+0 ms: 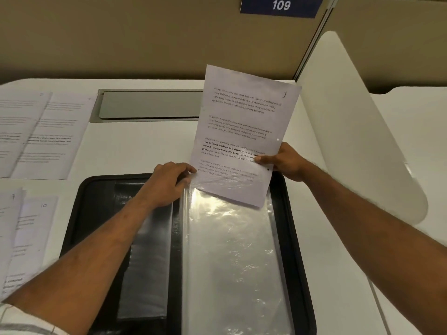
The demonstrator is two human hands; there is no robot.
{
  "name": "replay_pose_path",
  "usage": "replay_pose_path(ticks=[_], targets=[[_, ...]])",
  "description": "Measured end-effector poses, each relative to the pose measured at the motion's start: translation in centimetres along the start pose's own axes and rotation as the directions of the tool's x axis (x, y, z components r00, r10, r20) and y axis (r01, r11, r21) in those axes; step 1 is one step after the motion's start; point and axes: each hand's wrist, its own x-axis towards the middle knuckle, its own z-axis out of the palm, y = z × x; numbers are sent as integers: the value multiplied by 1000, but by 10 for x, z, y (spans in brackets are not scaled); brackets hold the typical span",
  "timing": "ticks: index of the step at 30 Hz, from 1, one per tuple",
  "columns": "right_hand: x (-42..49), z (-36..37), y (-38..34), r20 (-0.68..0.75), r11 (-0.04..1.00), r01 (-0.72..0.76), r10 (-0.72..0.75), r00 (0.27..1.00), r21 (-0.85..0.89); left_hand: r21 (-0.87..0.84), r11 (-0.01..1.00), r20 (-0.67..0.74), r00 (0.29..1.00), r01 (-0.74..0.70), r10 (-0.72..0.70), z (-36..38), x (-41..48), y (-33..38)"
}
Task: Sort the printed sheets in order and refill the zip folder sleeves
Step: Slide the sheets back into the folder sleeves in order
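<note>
A black zip folder (pixel 300 238) lies open on the white desk in front of me. Its clear plastic sleeve (pixel 229 250) covers the right half. A printed sheet (pixel 239 126) with several text paragraphs stands tilted, its lower end inside the sleeve's top opening. My left hand (pixel 169 182) pinches the sleeve's top left corner. At the sheet's right edge, my right hand (pixel 285 163) pinches the paper, thumb on the print.
Printed sheets (pixel 46 134) lie spread at the far left, and more sheets (pixel 24 233) are stacked at the near left. A grey cable tray lid (pixel 150 105) sits in the desk at the back. A white curved divider (pixel 350 122) stands on the right.
</note>
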Motion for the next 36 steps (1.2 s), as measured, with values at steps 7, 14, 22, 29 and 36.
replay_pose_path(ticks=[7, 14, 22, 29, 36], targets=[[4, 11, -3, -307, 966, 210, -156, 939, 151, 14, 998, -103, 993, -54, 55, 2, 1, 9], [16, 35, -19, -473, 908, 333, -185, 862, 252, 240, 956, -146, 967, -168, 207, 14, -1, 13], [16, 71, -22, -435, 882, 344, -185, 881, 321, 216, 968, -159, 973, -130, 166, 23, -9, 18], [13, 77, -21, -433, 891, 340, -190, 881, 302, 174, 981, -189, 975, -86, 119, 27, -9, 22], [13, 73, -21, -455, 896, 352, -203, 867, 270, 249, 950, -203, 949, -187, 240, 31, -6, 23]])
